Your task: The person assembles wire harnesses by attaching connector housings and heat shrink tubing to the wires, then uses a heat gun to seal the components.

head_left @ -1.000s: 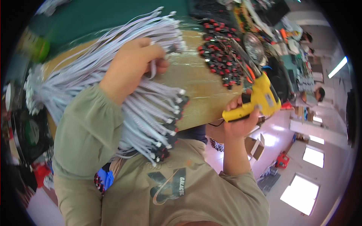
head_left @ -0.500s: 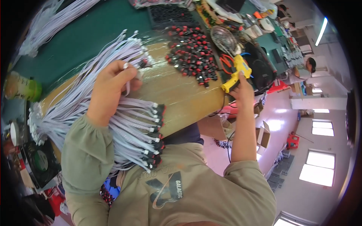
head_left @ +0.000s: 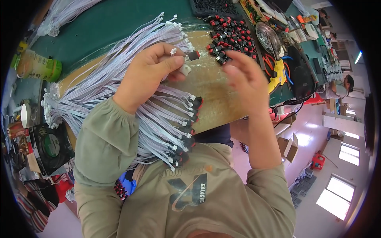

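My left hand point(head_left: 152, 69) is closed over the fanned cables, pinching a white ribbon cable by its end. A small white connector point(head_left: 173, 51) sticks up above the fingertips. Just beyond them is a black-and-red part point(head_left: 193, 55). My right hand point(head_left: 250, 85), somewhat blurred, is at the near edge of a pile of small black-and-red parts point(head_left: 234, 37), fingers apart with nothing visible in them. A yellow glue gun point(head_left: 279, 75) rests to its right. Nearer to me, a row of cables point(head_left: 162, 119) ends in black-and-red parts point(head_left: 194, 113).
Everything lies on a brown board point(head_left: 214, 103) over a green table point(head_left: 107, 23). A green-labelled tub point(head_left: 41, 67) and a black fan point(head_left: 51, 148) stand at left. A wire-mesh dish point(head_left: 268, 37) and pliers with orange handles point(head_left: 268, 65) sit at right. Another person point(head_left: 341, 87) is farther off.
My right hand has let go of the yellow glue gun and moved left to the pile of parts. My left hand keeps its pinch on the cable. The whole view has shifted.
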